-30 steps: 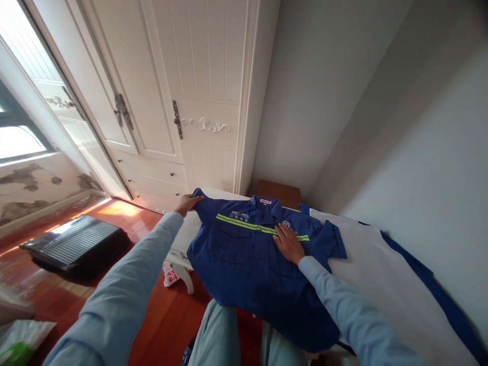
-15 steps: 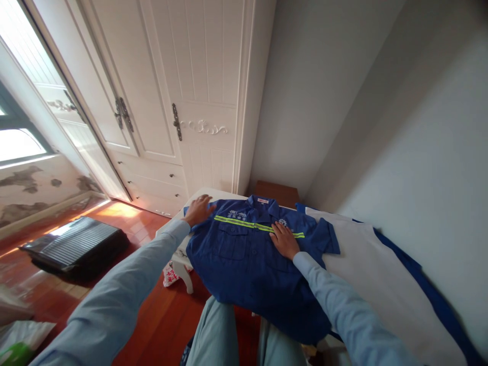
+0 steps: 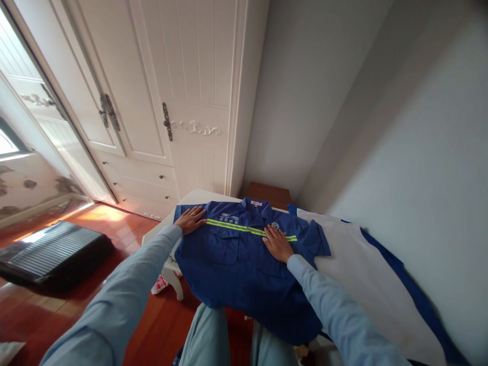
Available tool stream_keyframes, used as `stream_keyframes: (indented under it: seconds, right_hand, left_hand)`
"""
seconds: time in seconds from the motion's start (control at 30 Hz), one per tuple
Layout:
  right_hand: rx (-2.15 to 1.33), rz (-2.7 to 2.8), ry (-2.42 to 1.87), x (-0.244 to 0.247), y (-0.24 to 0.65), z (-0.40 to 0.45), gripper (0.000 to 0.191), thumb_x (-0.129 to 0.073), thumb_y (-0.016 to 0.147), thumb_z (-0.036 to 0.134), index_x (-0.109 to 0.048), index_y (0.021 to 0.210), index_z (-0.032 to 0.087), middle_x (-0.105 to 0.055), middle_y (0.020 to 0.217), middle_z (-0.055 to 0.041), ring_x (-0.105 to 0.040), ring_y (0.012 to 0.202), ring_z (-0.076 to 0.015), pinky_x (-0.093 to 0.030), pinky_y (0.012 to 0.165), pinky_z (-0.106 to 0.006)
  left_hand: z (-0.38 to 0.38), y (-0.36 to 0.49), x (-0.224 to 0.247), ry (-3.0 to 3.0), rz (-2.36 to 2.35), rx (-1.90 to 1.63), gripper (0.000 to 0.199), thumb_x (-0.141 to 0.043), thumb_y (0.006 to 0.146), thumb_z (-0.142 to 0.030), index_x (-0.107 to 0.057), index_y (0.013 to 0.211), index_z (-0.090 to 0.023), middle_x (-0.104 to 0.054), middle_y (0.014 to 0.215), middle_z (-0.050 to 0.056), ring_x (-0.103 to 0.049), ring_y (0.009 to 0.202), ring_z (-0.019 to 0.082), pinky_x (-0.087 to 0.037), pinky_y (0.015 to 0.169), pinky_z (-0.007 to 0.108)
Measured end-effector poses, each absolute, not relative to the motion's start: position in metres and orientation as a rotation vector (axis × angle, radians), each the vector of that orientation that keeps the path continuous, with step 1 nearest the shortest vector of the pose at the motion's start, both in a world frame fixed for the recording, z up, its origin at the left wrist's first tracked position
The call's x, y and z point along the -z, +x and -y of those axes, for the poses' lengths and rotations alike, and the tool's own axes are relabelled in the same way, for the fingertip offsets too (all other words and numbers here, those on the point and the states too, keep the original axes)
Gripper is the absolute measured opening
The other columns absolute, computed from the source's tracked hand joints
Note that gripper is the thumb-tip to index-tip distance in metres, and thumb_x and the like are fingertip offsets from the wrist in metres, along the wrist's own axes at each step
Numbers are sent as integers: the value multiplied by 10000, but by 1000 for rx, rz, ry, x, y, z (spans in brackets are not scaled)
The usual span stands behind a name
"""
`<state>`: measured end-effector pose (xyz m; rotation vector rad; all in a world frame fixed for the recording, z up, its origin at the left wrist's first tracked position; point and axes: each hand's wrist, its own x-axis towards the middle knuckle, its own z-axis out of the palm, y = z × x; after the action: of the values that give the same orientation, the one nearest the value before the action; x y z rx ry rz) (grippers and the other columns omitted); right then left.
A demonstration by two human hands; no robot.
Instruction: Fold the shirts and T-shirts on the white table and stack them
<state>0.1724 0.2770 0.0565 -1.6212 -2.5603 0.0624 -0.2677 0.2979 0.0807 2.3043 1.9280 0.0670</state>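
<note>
Shirt [image 3: 240,259] largely spread; left hand [image 3: 191,220] and right hand [image 3: 278,243] lie flat, grips unclosed (hem [image 3: 272,321], at six o'clock, droops unspread).

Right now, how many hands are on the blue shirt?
2: the left hand lies by one end of the yellow stripe; the right hand rests across the stripe toward its other end, beside the white emblem. No other hands show.

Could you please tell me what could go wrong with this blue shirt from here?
1. The blue shirt's lower part extends toward the person's legs, so it might slip off the white table.
2. One sleeve overlaps the white cloth; pulling the shirt could drag that too.
</note>
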Motion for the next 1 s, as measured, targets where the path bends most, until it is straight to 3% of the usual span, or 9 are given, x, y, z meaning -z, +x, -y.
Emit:
stream_keyframes:
  seconds: [0.33,0.47,0.53,0.73,0.87,1.0]
  right_hand:
    - [-103,2555,-1610,-71,172,-272,573,-319,1039,414,-408,1530,132,-347,1615,-140,-289,1509,-267,-224,1237,-458]
    - [-148,2551,-1618,-80,173,-271,584,-366,1023,427,-413,1522,127,-365,1602,-168,-317,1494,-291,-258,1218,-477]
    - [-148,2521,-1591,-86,179,-270,581,-395,1011,421,-426,1510,125,-402,1581,-176,-354,1474,-286,-281,1208,-462]
    - [-24,2340,-1665,-110,225,-274,563,-462,969,345,-438,1484,120,-432,1555,-185,-354,1464,-289,-244,1212,-475]
    - [-146,1924,-1957,-122,281,-284,554,-559,909,281,-478,1423,93,-474,1504,-220,-386,1438,-316,-282,1185,-455]
    - [-298,1613,-2178,-122,336,-284,506,-609,883,311,-542,1323,71,-629,1288,-257,-561,1271,-368,-419,1062,-467]
  left_hand:
    - [-312,-283,-82,2279,-1926,-143,631,-384,961,-512,-413,1529,-240,-296,1636,105,-227,1526,274,-205,1212,502]
    - [-317,-263,-106,2269,-1985,-101,460,-487,932,-431,-629,1330,-247,-517,1495,163,-386,1444,354,-293,1139,611]
    - [-322,-242,-119,2314,-1980,-129,392,-481,939,-371,-666,1258,-238,-551,1454,170,-383,1442,361,-282,1134,641]
    - [-325,-138,-131,2569,-1703,-254,584,-378,994,-514,-479,1469,-191,-337,1620,139,-213,1530,254,-210,1231,429]
    - [-323,-77,-117,2607,-1643,-306,698,-325,1000,-558,-358,1536,-110,-253,1648,165,-151,1545,279,-158,1241,453]
    - [-323,-56,-92,2491,-1764,-253,717,-317,994,-570,-413,1492,-64,-389,1561,251,-297,1490,357,-287,1168,527]
